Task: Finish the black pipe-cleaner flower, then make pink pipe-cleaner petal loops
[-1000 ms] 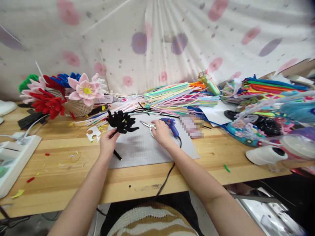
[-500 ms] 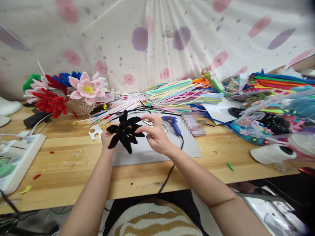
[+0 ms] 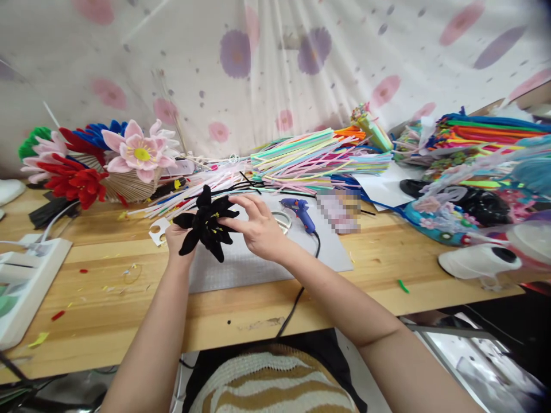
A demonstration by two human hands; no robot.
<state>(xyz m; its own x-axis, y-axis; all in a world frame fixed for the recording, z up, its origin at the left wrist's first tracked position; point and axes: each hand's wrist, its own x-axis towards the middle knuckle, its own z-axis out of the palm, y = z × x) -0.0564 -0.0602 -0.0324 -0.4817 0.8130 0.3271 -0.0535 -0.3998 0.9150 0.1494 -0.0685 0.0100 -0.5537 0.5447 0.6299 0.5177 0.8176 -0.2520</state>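
Wooden table [image 3: 379, 269], with a flowered curtain [image 3: 189, 51] behind it. Above the grey mat [image 3: 241, 272], the black flower [image 3: 209, 223] faces up with yellow bits at its centre. Left hand [image 3: 178, 244] grips it from behind, fingertips hidden by petals. Right hand [image 3: 260, 229] is at its right side, finger and thumb apart at the petals. Scissors [image 3: 283, 221], partly hidden, lie just beyond that hand; right of them is a glue gun [image 3: 301, 213]. Pastel stems [image 3: 301, 158] lie on the far side, bright flowers [image 3: 140, 154] far left, a power strip [image 3: 37, 292] near left.
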